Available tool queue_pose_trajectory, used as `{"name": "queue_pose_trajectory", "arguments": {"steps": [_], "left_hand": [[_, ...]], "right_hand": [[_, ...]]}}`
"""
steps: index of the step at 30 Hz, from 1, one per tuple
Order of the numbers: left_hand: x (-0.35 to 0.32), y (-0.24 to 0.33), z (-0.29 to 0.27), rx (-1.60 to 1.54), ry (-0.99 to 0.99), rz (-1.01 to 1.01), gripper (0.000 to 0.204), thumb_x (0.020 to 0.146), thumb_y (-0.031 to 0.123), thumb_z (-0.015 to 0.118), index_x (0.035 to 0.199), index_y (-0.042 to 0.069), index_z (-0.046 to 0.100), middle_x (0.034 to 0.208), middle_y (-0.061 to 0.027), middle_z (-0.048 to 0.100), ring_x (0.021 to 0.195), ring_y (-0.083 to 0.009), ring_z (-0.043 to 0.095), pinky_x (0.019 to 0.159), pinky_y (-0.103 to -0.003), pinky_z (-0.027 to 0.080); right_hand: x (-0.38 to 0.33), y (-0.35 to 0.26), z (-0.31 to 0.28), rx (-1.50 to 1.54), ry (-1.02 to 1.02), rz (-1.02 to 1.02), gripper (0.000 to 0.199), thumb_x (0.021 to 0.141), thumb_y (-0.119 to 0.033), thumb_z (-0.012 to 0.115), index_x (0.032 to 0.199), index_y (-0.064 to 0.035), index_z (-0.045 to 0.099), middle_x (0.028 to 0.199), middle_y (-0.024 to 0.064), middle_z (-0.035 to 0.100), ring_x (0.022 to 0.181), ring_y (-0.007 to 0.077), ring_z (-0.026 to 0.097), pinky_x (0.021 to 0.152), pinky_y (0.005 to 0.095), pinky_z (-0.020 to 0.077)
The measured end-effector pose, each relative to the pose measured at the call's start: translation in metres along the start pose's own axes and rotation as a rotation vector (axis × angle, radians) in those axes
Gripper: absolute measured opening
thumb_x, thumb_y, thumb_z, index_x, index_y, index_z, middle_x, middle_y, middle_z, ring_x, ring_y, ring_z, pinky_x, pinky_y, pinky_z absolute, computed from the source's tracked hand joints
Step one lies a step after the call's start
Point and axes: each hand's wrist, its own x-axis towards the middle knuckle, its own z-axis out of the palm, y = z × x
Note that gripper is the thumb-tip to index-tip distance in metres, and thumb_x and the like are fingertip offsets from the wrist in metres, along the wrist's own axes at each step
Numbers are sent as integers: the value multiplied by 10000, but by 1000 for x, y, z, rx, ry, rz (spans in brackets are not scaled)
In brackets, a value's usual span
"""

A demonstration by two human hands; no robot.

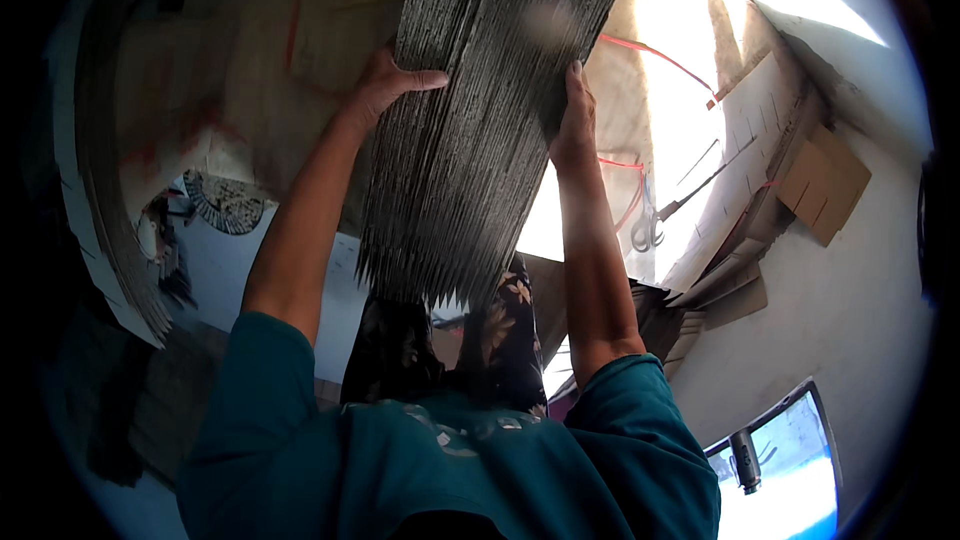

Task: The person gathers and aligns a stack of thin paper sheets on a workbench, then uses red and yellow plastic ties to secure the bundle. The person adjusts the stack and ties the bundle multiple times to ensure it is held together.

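Observation:
A long, thick stack of thin grey sheets (pixel 480 130), their edges showing as many close ridges, stretches from the far edge of the view toward my body. Its near end is jagged and overhangs the front of the table. My left hand (pixel 385 88) grips the stack's left side, thumb lying across the top and the other fingers mostly hidden. On the right side, my right hand (pixel 574 122) presses against the stack with its thumb pointing away from me; its other fingers are largely out of sight. Between them the two hands clasp the stack.
Scissors (pixel 646 230) lie on the brightly lit table at right, near red straps (pixel 668 55). Slotted cardboard pieces (pixel 825 185) stick out by the right wall. More stacked sheets (pixel 88 210) stand at far left. A bright framed pane (pixel 790 470) is at lower right.

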Motion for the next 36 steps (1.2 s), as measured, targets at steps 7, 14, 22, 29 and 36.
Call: {"name": "queue_pose_trajectory", "arguments": {"steps": [7,14,22,29,36], "left_hand": [[-12,-11,3,0,-22,-55,806,580,222,853,1236,-51,473,1169,-157,578,1097,-270,544,963,-349,417],[-12,-28,-5,-28,17,134,862,581,235,848,1292,-9,428,1243,-135,532,1160,-262,494,999,-357,376],[-23,-20,-3,-316,-28,12,839,785,383,673,1405,-4,261,1367,-126,411,1261,-221,383,1055,-339,294],[-23,-15,-2,-160,-46,35,727,904,473,467,1416,5,249,1398,-122,373,1280,-230,364,1065,-348,280],[-18,-20,-4,-244,-74,222,691,916,479,444,1400,10,294,1390,-125,382,1273,-210,362,1061,-338,274]], "right_hand": [[-11,26,-22,-529,169,-225,555,959,-379,377,1347,18,356,1307,161,462,1208,260,441,1029,334,309],[-14,-34,78,-1678,-41,-785,757,899,-519,418,1439,-44,179,1503,172,143,1412,256,73,1091,560,-8],[18,-2,104,-1882,-342,-862,748,889,-575,366,1449,-109,194,1514,108,152,1413,237,60,1114,546,-4],[24,17,109,-1954,-399,-918,759,874,-554,418,1429,-68,238,1499,114,205,1411,240,86,1113,551,11],[-83,24,97,-1750,-885,-1090,726,861,-577,419,1402,-100,324,1486,104,248,1407,243,112,1120,530,18]]}}
